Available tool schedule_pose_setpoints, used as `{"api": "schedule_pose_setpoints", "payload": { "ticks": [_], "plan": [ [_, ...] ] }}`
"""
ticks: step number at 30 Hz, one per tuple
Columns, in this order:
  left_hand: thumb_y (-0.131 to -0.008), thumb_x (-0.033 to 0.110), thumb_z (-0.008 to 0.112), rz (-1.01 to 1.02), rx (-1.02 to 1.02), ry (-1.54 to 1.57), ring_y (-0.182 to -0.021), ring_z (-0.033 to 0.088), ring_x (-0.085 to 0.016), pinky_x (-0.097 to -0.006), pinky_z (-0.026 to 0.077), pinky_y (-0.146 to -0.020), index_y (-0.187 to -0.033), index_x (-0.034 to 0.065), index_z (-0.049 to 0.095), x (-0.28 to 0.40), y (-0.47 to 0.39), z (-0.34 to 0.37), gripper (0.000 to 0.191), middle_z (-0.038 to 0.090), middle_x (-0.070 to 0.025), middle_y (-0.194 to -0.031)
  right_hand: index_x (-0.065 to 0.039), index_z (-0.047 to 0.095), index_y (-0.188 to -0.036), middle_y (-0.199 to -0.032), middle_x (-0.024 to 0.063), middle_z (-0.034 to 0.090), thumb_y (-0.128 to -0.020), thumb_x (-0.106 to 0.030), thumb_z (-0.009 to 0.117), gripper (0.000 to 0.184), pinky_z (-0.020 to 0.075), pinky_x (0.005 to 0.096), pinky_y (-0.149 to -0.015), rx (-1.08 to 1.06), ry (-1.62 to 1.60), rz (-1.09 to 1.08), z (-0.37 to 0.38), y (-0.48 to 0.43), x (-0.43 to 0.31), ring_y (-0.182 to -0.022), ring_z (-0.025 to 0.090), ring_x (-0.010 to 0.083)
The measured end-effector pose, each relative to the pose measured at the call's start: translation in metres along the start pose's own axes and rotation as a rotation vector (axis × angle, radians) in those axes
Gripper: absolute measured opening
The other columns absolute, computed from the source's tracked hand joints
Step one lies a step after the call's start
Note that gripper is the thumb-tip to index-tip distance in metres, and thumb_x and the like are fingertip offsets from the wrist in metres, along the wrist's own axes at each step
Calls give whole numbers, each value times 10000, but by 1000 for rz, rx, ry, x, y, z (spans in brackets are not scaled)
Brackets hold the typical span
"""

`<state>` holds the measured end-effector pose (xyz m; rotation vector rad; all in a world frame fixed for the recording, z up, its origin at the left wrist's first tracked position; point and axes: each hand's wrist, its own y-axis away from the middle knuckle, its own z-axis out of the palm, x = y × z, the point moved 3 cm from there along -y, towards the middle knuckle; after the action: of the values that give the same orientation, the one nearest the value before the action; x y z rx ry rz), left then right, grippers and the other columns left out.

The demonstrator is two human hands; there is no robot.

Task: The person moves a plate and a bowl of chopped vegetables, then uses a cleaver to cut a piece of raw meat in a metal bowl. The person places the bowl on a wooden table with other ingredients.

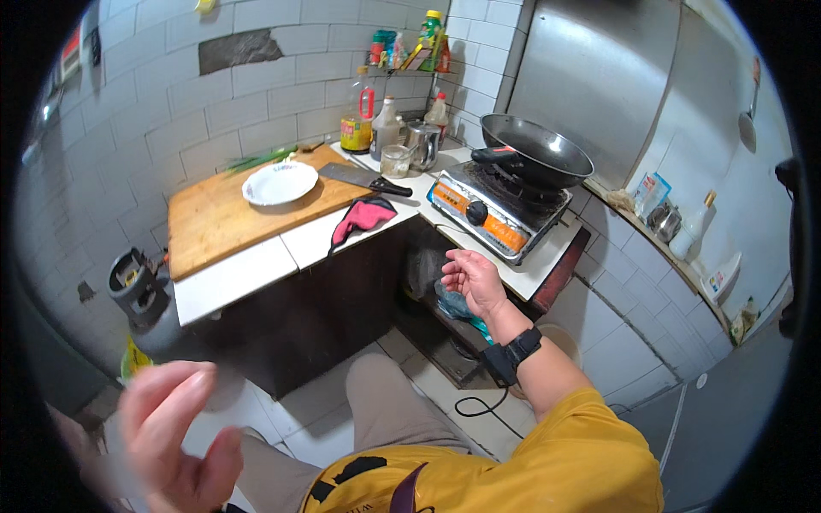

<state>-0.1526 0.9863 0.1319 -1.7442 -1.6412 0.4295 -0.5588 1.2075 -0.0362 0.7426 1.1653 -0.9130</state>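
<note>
My left hand (176, 436) is raised at the lower left, slightly blurred. Its thumb stands apart from the bent fingers, and nothing is in it. In front of the stove's counter hangs my right hand (476, 282), empty, with loosely curled fingers and a black band (513, 356) on the wrist. Nearest to it is a portable gas stove (500, 202), on which a dark wok (535, 151) rests with its handle towards the left. A white plate (280, 183) lies on the wooden cutting board (211, 221). A cleaver (362, 178) lies across the board's right edge.
A pink-and-black cloth (364, 217) hangs slightly over the counter edge. Green onions (263, 159) lie behind the plate. Bottles, a glass jar (395, 160) and a metal pitcher (423, 144) fill the corner. A gas cylinder (151, 308) stands left, below the counter. A cable (481, 407) dangles from my wristband.
</note>
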Motion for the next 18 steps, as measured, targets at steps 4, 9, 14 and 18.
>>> {"api": "schedule_pose_setpoints", "payload": {
  "ticks": [4, 9, 14, 18],
  "plan": [
    [-667, 65, 761, -522, -16, 328, -856, 595, -232, -327, 492, -762, -1166, 13, 596, -84, 71, 109, 528, 621, -125, -957, -19, 535, -1093, -913, 114, 661, -956, -494, 465, 500, 532, 330, -683, 23, -248, -134, -7, -23, -45, -805, 658, 221],
    [-718, 356, 792, -1087, -499, 173, -1038, 621, -292, -381, 488, -900, -1250, 67, 586, -146, 212, 211, 639, 648, -169, -1118, 33, 476, -1132, -1038, 215, 615, -851, -582, 592, 686, 496, 436, -877, -1, -601, -130, -9, -66, -109, -1003, 609, 329],
    [-696, 529, 752, -1112, -791, 16, -1130, 588, -308, -368, 462, -952, -1254, 34, 577, -140, 272, 237, 766, 631, -191, -1172, 24, 574, -1008, -912, 207, 653, -897, -490, 563, 526, 544, 383, -779, -170, -628, -188, 14, -91, -135, -871, 649, 314],
    [-778, 224, 681, -1079, -508, 198, -862, 649, -288, -399, 510, -736, -1076, -41, 606, -122, 267, 228, 406, 653, -219, -1000, 38, 542, -995, -904, 194, 643, -916, -272, 538, 320, 568, 414, -783, -108, -731, -199, 23, -100, -137, -853, 649, 303]
  ]
}}
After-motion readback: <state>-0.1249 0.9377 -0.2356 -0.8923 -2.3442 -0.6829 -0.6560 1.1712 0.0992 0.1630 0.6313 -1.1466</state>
